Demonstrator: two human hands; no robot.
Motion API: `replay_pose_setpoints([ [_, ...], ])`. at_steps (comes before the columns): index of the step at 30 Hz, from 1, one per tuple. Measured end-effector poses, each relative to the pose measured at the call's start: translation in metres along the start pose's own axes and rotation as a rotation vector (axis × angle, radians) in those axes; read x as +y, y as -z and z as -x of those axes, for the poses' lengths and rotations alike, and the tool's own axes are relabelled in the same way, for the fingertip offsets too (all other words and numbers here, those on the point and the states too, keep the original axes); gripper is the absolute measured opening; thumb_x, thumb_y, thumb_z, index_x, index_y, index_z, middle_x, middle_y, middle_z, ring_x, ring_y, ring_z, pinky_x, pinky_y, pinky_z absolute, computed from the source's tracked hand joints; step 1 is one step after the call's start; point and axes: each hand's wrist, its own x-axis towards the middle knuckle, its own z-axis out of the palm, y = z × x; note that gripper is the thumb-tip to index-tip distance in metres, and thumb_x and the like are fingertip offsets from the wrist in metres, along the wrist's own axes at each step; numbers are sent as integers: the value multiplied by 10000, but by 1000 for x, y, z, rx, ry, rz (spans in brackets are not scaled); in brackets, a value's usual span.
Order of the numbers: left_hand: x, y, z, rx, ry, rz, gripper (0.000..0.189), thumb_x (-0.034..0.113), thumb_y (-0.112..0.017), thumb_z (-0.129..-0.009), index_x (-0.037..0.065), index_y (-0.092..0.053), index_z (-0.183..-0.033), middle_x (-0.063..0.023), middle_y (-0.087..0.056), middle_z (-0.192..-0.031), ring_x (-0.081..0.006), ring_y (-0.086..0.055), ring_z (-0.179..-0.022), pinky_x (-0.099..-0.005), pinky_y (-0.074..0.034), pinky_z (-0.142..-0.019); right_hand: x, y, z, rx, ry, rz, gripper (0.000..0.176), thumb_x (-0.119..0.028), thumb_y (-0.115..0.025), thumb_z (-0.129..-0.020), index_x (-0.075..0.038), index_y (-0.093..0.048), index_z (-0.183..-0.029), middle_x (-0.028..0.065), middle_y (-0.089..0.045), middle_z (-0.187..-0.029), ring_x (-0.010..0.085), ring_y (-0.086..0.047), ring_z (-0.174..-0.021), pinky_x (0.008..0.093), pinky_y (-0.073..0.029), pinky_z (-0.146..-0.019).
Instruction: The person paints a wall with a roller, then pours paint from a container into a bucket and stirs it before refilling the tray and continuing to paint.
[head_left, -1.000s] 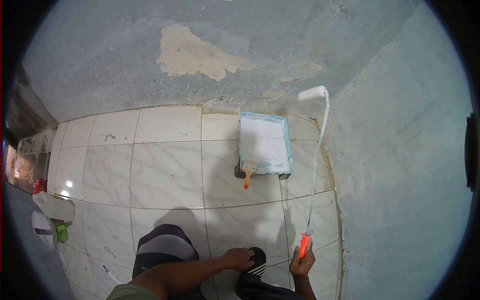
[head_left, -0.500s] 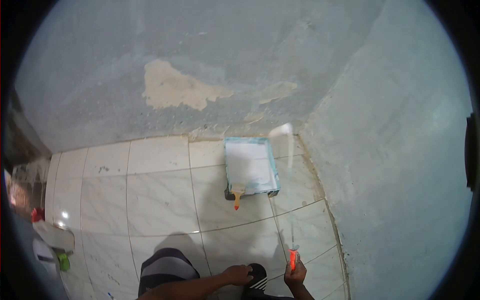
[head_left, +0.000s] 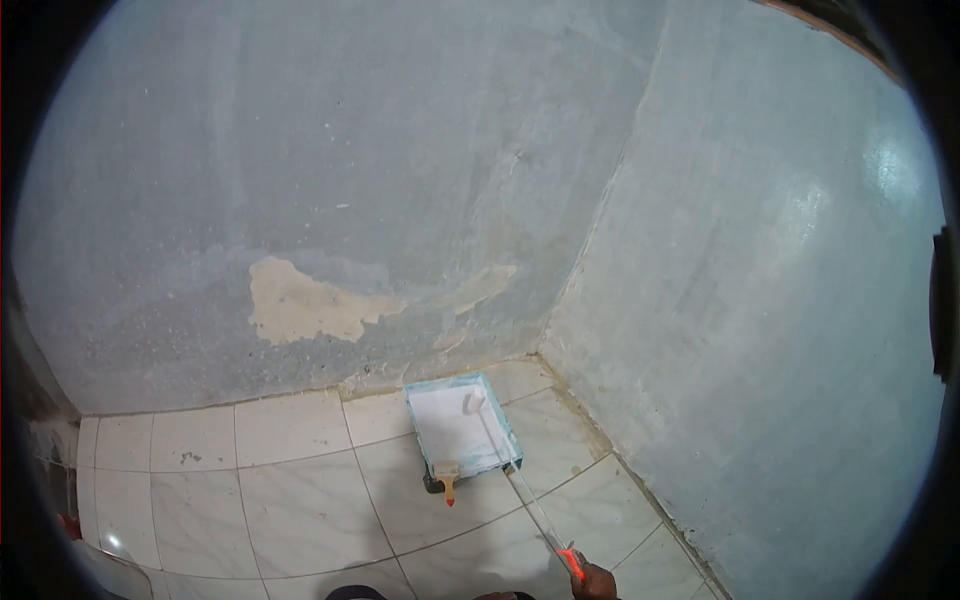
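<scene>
Grip: right hand (head_left: 597,582) fist closed round orange handle (head_left: 571,562) of paint roller (head_left: 520,487), at bottom edge of frame | left hand out of view | roller head down in paint tray (head_left: 416,432) by wall corner | brush (head_left: 447,487) on tray's near rim

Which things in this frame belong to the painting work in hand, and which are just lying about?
In use:
- right hand
- paint roller, gripped by its orange handle, head on the paint tray

Lying about:
- paintbrush, resting on the tray's near edge, untouched
- red object at the left edge, too small to identify
</scene>
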Motion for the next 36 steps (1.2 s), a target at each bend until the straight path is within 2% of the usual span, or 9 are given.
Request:
replay_pose_setpoints([
  [2,-11,-7,-6,52,-15,-11,665,429,-590,-877,-26,-502,-1353,-248,-552,-1344,-390,-534,-1232,-451,-427,-1042,7,1,-5,-141,-43,-51,452,-170,-475,-996,-98,-454,-1442,139,-695,-946,368,-614,-717,436,-511,-670],
  [6,-23,-9,-12,53,31,-75,690,439,-566,-902,-51,-467,-1378,-257,-534,-1362,-388,-516,-1258,-460,-410,-1059,0,-14,-6,214,182,-25,374,-190,-504,-992,-84,-518,-1351,115,-692,-866,289,-608,-647,393,-509,-594],
  [8,-24,-12,-9,90,17,-75,640,444,-535,-944,-24,-477,-1378,-242,-527,-1374,-405,-516,-1246,-491,-424,-1035,14,-10,-3,-98,-101,55,332,-225,-626,-867,37,-618,-1070,203,-615,-734,408,-602,-641,485,-479,-566],
  [10,-47,-30,-26,142,-40,-107,558,444,-535,-917,34,-529,-1295,-234,-610,-1234,-384,-589,-1145,-470,-466,-981,2,-7,-10,-186,-136,69,348,-206,-619,-867,42,-618,-1111,206,-621,-754,411,-608,-658,479,-481,-575],
  [13,-32,-18,-14,151,-25,-78,560,442,-539,-916,30,-528,-1296,-222,-613,-1221,-375,-590,-1142,-466,-470,-975,-7,-12,-8,-3,-130,-106,417,-243,-626,-863,7,-618,-1196,193,-612,-718,400,-618,-667,496,-503,-608],
  [24,-38,-27,-21,149,6,-95,548,447,-530,-935,35,-522,-1297,-225,-601,-1217,-370,-580,-1150,-476,-456,-985,11,-28,16,-74,-26,-90,189,-182,-668,-819,-15,-606,-880,182,-589,-693,400,-604,-632,511,-483,-567],
  [25,-34,-23,-22,158,5,-98,548,447,-530,-935,35,-522,-1297,-225,-601,-1217,-370,-580,-1150,-476,-456,-985,13,-23,11,-69,-17,-90,189,-182,-668,-819,-15,-606,-880,182,-589,-693,400,-604,-632,511,-483,-567],
  [27,-29,-19,-17,132,43,-114,547,445,-531,-935,39,-518,-1301,-226,-600,-1220,-371,-580,-1150,-476,-457,-982,12,-14,8,-134,15,-59,470,-120,-659,-827,75,-559,-1243,210,-662,-874,384,-642,-691,467,-526,-604],
  [36,-36,-13,-14,151,54,-123,532,447,-523,-939,43,-521,-1285,-224,-607,-1207,-382,-592,-1119,-478,-464,-966,20,-35,7,-9,39,-135,476,-154,-679,-827,51,-572,-1243,205,-647,-846,383,-636,-694,474,-517,-644],
])
